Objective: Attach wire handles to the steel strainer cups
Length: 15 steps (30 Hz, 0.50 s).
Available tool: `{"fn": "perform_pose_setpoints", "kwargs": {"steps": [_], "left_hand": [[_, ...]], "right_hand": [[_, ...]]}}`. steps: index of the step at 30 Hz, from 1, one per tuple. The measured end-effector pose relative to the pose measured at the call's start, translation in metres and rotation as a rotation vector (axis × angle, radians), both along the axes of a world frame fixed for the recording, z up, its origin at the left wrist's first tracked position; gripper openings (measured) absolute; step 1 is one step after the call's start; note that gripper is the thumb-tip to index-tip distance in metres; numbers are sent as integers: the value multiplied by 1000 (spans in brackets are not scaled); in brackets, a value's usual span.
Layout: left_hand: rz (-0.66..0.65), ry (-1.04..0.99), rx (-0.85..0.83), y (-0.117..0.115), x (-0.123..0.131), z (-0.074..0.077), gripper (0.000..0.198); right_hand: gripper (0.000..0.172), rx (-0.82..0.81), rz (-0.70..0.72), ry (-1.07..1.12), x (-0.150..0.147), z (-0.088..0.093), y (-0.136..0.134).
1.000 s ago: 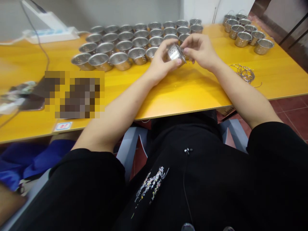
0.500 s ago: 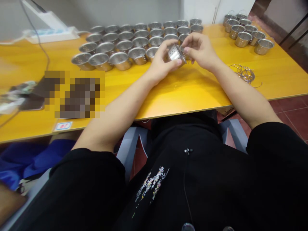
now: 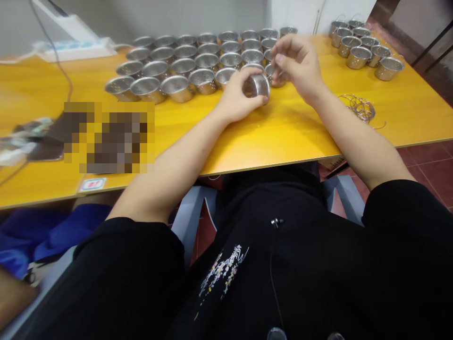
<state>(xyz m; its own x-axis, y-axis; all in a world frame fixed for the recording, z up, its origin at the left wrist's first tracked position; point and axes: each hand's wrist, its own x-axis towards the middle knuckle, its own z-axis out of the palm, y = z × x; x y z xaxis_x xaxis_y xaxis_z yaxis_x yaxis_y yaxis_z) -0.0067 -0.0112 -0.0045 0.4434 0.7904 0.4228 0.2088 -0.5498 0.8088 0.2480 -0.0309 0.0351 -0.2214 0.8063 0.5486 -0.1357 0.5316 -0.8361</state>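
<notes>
A small perforated metal bucket [image 3: 261, 86] is gripped in my left hand [image 3: 238, 94], thumb on its near side and fingers round the far side. It is tilted over, above the yellow table. My right hand [image 3: 297, 66] is raised just to the right of it, apart from it. Its fingers are curled in towards the thumb; anything thin between them is too small to make out. Behind both hands stand rows of similar metal buckets [image 3: 177, 89], upright, with the nearest ones partly covered by my hands.
A loose coil of thin metal wires [image 3: 361, 108] lies on the yellow table [image 3: 247, 146] beside my right forearm. At the back right are several buckets with wire handles [image 3: 359, 57]. A white power strip [image 3: 78, 51] sits at the back left. Another person's blue clothing [image 3: 71, 231] shows lower left.
My right hand has come off the bucket's rim and moved up and slightly right. In my left hand the bucket has turned, its opening facing differently.
</notes>
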Motion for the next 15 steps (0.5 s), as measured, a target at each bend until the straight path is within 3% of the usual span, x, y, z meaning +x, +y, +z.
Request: {"fn": "perform_pose_setpoints", "kwargs": {"steps": [4,11,15], "left_hand": [[-1,21,16,-1,-1,1,72],[2,24,20,-3,1,3,73],[-35,62,18,-3,0,4,65]], "right_hand": [[20,47,-73,-16,-7,-9,8],[25,-17,-107,-149,-1,6,-8],[36,-46,-156,-129,-9,3,-7]]}}
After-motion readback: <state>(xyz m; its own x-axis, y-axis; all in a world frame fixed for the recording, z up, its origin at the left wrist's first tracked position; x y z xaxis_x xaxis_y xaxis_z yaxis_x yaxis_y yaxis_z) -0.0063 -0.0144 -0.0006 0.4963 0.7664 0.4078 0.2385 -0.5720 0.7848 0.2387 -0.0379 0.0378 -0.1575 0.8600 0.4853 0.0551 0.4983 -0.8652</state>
